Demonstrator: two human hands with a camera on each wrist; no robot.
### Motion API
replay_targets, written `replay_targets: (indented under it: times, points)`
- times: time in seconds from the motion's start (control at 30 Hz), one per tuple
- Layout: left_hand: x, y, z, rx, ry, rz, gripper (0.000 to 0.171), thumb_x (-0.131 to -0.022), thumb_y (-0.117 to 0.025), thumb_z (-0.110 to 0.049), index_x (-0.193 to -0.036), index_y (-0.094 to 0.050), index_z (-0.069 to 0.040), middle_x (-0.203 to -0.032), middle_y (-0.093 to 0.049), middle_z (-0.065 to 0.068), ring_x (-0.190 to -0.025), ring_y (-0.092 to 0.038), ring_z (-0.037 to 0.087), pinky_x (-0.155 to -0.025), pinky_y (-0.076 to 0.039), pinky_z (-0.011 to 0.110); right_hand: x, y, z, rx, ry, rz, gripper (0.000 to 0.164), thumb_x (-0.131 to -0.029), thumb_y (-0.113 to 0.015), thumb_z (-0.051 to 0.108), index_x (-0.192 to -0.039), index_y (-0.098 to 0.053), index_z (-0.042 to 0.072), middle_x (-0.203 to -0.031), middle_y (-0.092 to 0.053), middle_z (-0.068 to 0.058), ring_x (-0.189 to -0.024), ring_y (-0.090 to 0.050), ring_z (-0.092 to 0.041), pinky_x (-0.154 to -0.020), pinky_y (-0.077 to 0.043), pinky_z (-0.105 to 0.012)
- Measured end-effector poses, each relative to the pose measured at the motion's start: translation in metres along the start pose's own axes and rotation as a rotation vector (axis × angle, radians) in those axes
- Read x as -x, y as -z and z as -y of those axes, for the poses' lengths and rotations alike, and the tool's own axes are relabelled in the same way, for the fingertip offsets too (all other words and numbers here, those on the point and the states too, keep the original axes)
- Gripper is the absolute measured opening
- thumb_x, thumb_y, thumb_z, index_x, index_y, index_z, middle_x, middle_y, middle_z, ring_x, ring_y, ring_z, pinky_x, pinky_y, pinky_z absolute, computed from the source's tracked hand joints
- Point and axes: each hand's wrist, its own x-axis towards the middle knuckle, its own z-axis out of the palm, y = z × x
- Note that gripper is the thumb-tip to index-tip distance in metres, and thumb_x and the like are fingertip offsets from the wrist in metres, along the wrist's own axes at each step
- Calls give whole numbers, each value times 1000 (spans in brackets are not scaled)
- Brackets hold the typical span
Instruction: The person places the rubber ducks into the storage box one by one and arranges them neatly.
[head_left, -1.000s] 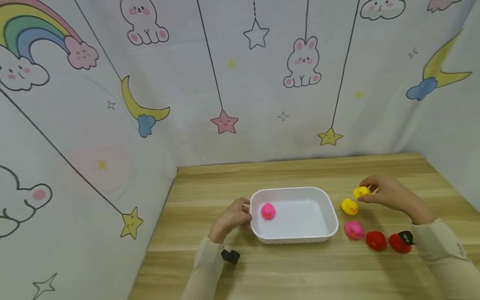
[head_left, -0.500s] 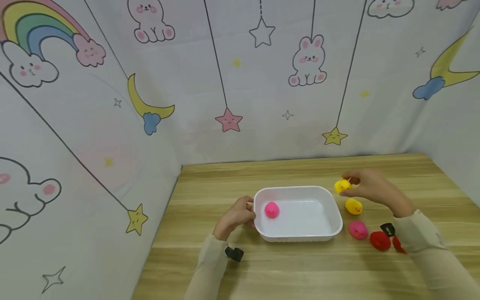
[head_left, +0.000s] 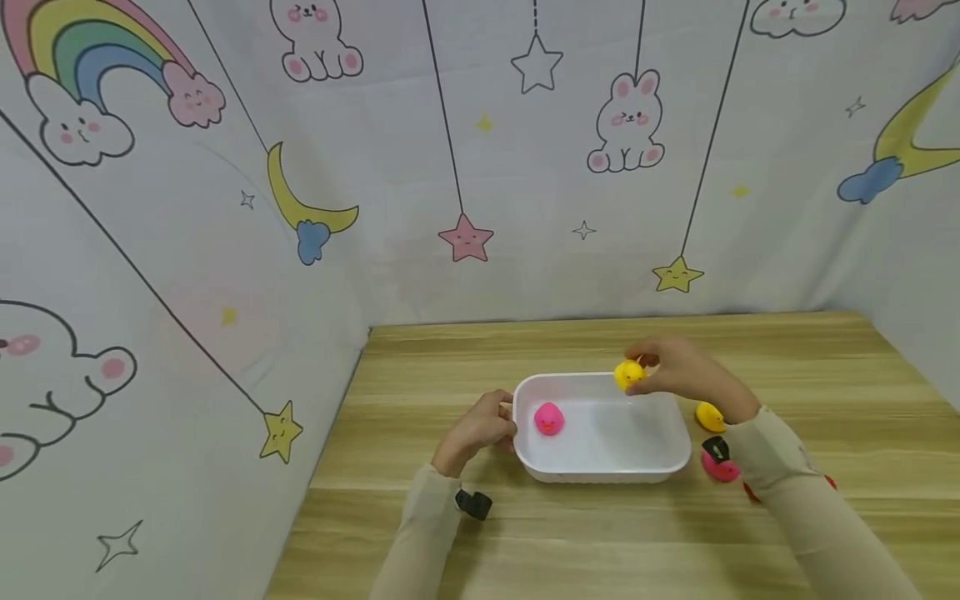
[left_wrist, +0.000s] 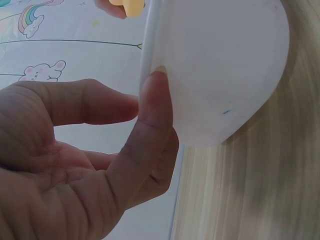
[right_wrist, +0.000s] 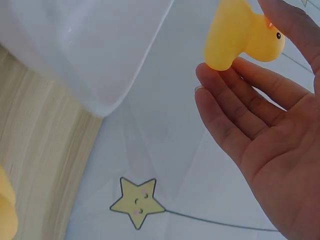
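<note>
My left hand (head_left: 480,429) pinches the left rim of a white rectangular tub (head_left: 600,477); in the left wrist view, thumb and fingers meet at the tub's edge (left_wrist: 225,75). Over the tub's back right rim, my right hand (head_left: 678,371) holds a yellow rubber duck (head_left: 628,375) between thumb and fingers. The right wrist view shows this duck (right_wrist: 232,37) on its side against the fingertips. Inside the tub, toward the left, sits a pink rubber duck (head_left: 549,419).
Right of the tub, another yellow duck (head_left: 709,417) and a pink duck (head_left: 722,468) stand on the wooden table (head_left: 585,550). Red toys (head_left: 752,492) are mostly hidden behind the right sleeve (head_left: 795,475). A cartoon-printed cloth (head_left: 555,283) rises behind and at the sides.
My right hand has carried the yellow duck leftward from the table's right side to above the tub. My left hand keeps its grip on the rim. The head view has shifted slightly.
</note>
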Motion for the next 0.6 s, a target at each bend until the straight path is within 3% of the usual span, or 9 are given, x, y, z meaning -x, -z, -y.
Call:
replay_targets:
  times: [0.27,0.6]
  points:
    - [-1,0,-2,-8,15,-7,61,-78,-53,14,-137,-39,18,-87,-55,15,-59,-59,18,-67,-65,46,-22,-9,16,-12,20,68,54,-80,-87,26,-120,-69,-4,-113,-70,-11,-100,-63,-30,-88,-59,-48]
    - [1,0,-2,12,7,-1,61,-78,-52,16,-137,-37,20,-85,-55,14,-58,-60,19,-68,-65,48,-46,-27,29,-10,57,139,39,-73,-91,13,-107,-73,3,-100,-69,-3,-92,-62,-24,-82,-60,-40]
